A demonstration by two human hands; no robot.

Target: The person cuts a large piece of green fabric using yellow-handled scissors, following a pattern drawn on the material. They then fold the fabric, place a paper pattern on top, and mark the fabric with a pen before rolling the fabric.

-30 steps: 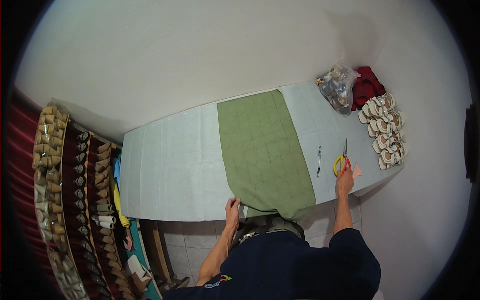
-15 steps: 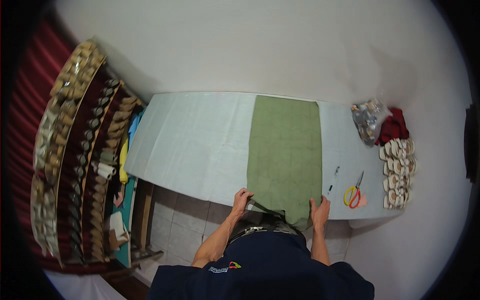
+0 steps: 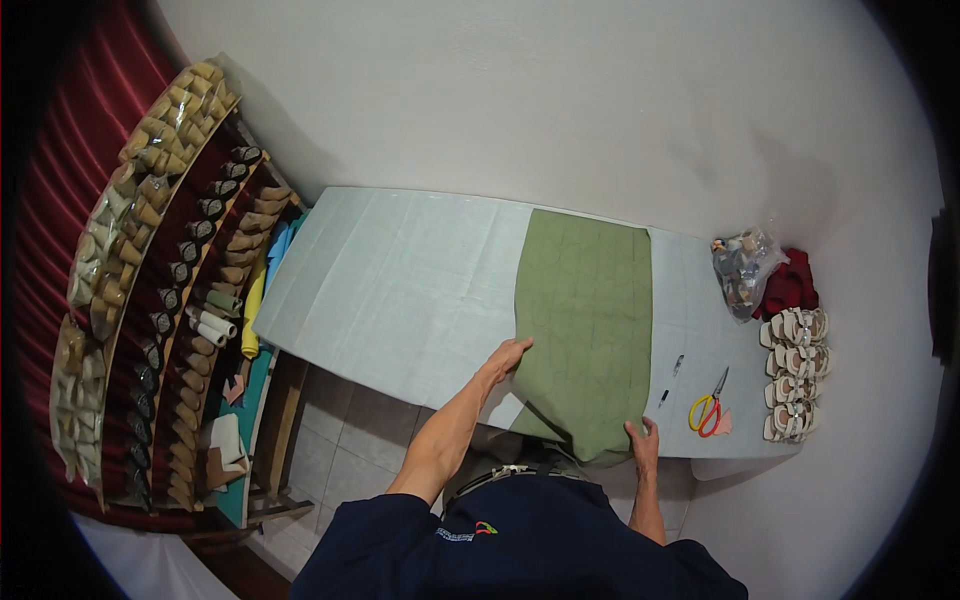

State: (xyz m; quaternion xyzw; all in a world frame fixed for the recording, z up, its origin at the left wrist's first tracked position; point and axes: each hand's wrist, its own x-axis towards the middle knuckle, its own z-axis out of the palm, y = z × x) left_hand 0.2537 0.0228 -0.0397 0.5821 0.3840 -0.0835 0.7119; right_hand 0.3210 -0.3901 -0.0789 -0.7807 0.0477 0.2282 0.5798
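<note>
A green sheet of cloth-like material [image 3: 585,310] lies across the table, with faint outlines drawn on it. Its near end hangs past the front edge toward my waist. My left hand [image 3: 507,358] pinches its left edge, which lifts slightly there. Beside the near right corner, my right hand [image 3: 643,440] has thumb and fingers apart, the thumb touching the green material. To the right of the sheet lie a pen [image 3: 664,398] and scissors [image 3: 708,408] with one yellow and one red handle, near a small pink scrap [image 3: 724,424].
Pale sheeting covers the table [image 3: 400,270] against the wall. White sandals [image 3: 795,370], a bag of small items [image 3: 745,275] and dark red cloth [image 3: 792,283] sit at its right end. On the left, a rack [image 3: 200,240] holds shoe forms and a yellow roll [image 3: 256,310].
My left hand has slid farther up the left edge of the green material. My right hand stays at the near right corner. The whole view has shifted slightly.
</note>
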